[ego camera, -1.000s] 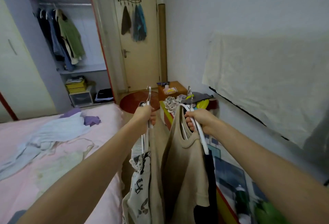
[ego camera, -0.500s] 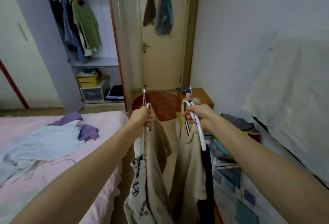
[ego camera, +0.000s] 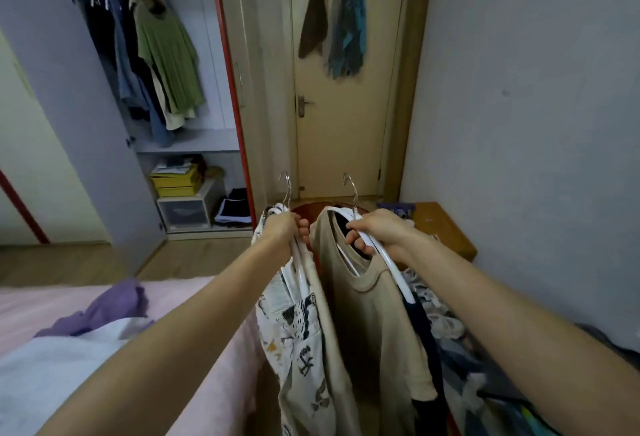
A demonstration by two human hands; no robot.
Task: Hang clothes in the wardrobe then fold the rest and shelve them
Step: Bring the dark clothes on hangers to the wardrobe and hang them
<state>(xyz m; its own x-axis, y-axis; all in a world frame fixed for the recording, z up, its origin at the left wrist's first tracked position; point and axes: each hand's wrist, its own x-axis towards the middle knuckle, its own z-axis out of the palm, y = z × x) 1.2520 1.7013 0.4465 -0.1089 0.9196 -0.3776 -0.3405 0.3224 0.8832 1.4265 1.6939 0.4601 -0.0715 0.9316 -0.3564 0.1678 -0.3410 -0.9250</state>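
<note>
My left hand (ego camera: 282, 227) grips white hangers carrying a white patterned garment (ego camera: 298, 338) and a beige one behind it. My right hand (ego camera: 375, 231) grips white hangers holding a beige T-shirt (ego camera: 374, 324) with a dark garment (ego camera: 420, 328) behind it. Both bundles hang in front of me at chest height, metal hooks pointing up. The open wardrobe (ego camera: 221, 54) stands ahead on the left, with a green shirt (ego camera: 166, 51) and other clothes on its rail. Loose clothes, a purple piece (ego camera: 110, 307) and a white one (ego camera: 45, 373), lie on the pink bed (ego camera: 31, 300).
A closed door (ego camera: 339, 123) with cloths on hooks is straight ahead. A wooden bedside table (ego camera: 443, 227) and a heap of items sit along the right wall. Yellow boxes (ego camera: 175, 181) and a plastic drawer (ego camera: 183, 213) fill the wardrobe's bottom. Wooden floor lies between bed and wardrobe.
The view has moved forward and turned left toward the wardrobe and door, which appear closer. Both hands keep their hold on the hangers, carrying the clothes along.
</note>
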